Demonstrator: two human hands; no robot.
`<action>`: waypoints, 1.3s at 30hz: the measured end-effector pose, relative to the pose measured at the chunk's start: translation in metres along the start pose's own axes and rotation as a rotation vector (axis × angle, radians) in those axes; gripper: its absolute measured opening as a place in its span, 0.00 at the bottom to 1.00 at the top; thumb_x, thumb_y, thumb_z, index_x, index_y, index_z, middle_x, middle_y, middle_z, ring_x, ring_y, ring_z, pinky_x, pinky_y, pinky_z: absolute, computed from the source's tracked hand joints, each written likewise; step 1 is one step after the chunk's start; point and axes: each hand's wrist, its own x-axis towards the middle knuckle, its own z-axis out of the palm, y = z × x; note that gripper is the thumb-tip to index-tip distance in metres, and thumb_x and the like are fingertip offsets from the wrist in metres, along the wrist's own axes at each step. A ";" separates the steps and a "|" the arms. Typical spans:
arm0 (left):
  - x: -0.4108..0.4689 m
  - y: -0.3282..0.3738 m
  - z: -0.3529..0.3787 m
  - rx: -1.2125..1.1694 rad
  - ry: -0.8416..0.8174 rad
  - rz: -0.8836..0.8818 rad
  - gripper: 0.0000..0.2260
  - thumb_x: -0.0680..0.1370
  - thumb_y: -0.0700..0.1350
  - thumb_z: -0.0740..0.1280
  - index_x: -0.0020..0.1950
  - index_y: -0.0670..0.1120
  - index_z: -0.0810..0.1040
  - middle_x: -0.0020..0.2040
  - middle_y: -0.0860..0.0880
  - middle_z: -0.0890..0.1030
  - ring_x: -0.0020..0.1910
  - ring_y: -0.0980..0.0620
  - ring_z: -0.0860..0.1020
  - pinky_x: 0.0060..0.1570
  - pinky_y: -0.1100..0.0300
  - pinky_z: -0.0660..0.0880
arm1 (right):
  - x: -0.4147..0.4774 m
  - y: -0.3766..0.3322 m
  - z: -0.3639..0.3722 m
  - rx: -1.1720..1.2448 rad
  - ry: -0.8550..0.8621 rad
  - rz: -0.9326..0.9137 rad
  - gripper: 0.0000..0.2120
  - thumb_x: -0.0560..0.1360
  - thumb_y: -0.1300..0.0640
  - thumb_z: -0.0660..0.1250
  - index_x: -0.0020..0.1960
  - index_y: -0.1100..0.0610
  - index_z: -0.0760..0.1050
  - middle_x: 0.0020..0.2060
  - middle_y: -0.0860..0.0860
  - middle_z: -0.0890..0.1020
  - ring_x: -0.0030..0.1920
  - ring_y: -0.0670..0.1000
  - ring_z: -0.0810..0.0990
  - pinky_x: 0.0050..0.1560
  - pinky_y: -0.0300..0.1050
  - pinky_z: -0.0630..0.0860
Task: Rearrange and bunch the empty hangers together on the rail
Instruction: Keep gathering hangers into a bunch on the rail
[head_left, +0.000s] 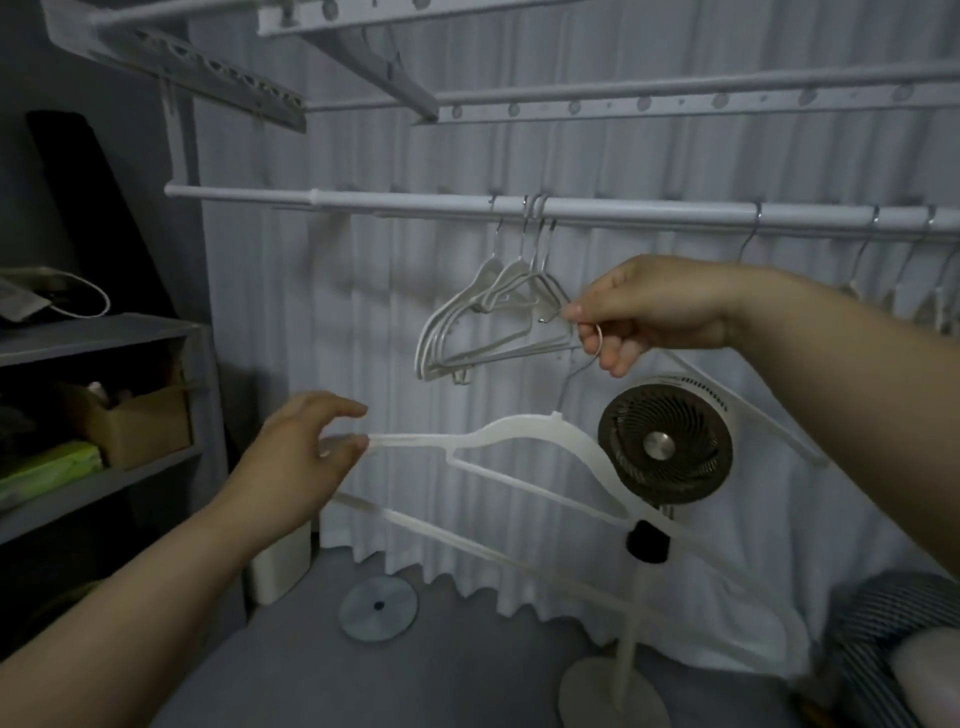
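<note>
A white rail (395, 200) runs across the middle of the view. Several white hangers (488, 312) hang bunched together on it near the centre. More hangers (883, 244) hang spaced apart on the rail's right part, partly hidden by my arm. Below the rail I hold one white hanger (524, 434) off it, tilted. My right hand (654, 312) grips its metal hook. My left hand (306, 457) pinches the tip of its left arm.
A standing fan (665, 447) is behind the held hanger, with a white curtain (374, 322) at the back. A grey shelf (98, 338) with boxes stands at the left. Overhead drying racks (623, 98) hang above. A round disc (379, 608) lies on the floor.
</note>
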 end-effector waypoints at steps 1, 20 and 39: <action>-0.004 0.005 0.001 -0.016 -0.004 0.012 0.12 0.76 0.42 0.64 0.60 0.45 0.75 0.52 0.54 0.69 0.54 0.58 0.67 0.55 0.66 0.62 | -0.005 -0.002 0.005 0.037 0.020 0.013 0.12 0.76 0.59 0.62 0.34 0.60 0.72 0.21 0.49 0.78 0.21 0.43 0.77 0.24 0.34 0.76; -0.020 0.136 0.053 -0.260 -0.670 -0.048 0.23 0.75 0.45 0.67 0.68 0.46 0.66 0.43 0.50 0.75 0.30 0.57 0.77 0.28 0.64 0.77 | -0.024 -0.012 0.015 0.625 0.570 0.027 0.15 0.77 0.61 0.61 0.32 0.62 0.68 0.12 0.50 0.74 0.15 0.44 0.75 0.18 0.35 0.74; 0.093 0.164 0.125 -0.281 -0.364 -0.127 0.18 0.75 0.30 0.58 0.63 0.40 0.74 0.57 0.43 0.77 0.57 0.45 0.75 0.57 0.59 0.72 | 0.015 0.060 -0.104 0.326 0.602 -0.070 0.10 0.77 0.63 0.59 0.37 0.59 0.70 0.31 0.53 0.75 0.26 0.47 0.76 0.24 0.34 0.76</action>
